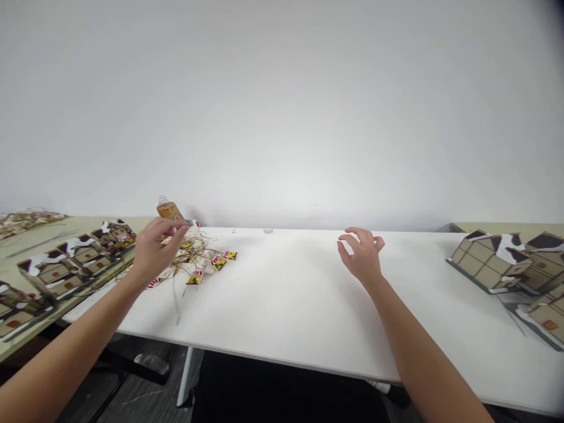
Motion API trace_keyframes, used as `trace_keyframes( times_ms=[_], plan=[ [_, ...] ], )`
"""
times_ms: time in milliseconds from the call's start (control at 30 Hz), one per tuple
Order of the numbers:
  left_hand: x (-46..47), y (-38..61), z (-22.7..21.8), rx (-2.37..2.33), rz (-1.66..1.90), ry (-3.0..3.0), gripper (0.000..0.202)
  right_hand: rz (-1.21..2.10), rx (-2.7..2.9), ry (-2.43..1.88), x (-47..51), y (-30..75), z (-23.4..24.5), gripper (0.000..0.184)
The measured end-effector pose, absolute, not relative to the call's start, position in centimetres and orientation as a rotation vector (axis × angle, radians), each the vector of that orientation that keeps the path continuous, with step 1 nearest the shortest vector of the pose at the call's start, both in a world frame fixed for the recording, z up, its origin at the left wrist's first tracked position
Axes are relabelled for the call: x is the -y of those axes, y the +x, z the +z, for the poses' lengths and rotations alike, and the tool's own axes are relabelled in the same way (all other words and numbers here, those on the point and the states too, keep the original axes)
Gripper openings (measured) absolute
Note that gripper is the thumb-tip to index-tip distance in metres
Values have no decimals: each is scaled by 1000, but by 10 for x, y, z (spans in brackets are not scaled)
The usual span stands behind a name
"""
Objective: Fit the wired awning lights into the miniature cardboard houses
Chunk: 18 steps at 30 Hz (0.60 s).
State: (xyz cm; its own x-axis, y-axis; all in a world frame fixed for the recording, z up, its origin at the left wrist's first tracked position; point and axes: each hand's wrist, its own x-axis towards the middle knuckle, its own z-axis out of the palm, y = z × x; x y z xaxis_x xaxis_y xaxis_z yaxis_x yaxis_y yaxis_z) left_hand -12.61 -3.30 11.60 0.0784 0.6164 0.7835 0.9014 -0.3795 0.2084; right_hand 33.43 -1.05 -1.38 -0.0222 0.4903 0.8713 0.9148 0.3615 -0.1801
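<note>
My left hand (156,245) is raised over the left part of the white table (282,311). Its thumb and fingertips are pinched together, and whatever may be between them is too small to make out. Below and beside it lies a tangle of thin strings or wires (194,249), with small red-white and yellow printed pieces (217,262) at their ends. A bottle with an orange label (169,209) stands just behind the hand, partly covered by it. On the right, my right hand (362,252) hovers above bare tabletop, fingers curled but apart, holding nothing.
Several small model houses with snowy roofs (83,252) stand in a row on a greenish board at the left. More model houses (491,258) are at the table's right end. A pale wall rises behind. Another heap of strings (30,220) lies far left.
</note>
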Motion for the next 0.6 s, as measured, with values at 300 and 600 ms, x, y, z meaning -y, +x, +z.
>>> trace_keyframes(
  times_ms=[300,600],
  plan=[
    [15,15,117,1313,-1767,-1999,21,-549,1623,-1385,8,339,-13,10],
    [9,69,24,476,-1281,-2416,21,-618,1498,-1586,-9,367,-14,10]
  ],
)
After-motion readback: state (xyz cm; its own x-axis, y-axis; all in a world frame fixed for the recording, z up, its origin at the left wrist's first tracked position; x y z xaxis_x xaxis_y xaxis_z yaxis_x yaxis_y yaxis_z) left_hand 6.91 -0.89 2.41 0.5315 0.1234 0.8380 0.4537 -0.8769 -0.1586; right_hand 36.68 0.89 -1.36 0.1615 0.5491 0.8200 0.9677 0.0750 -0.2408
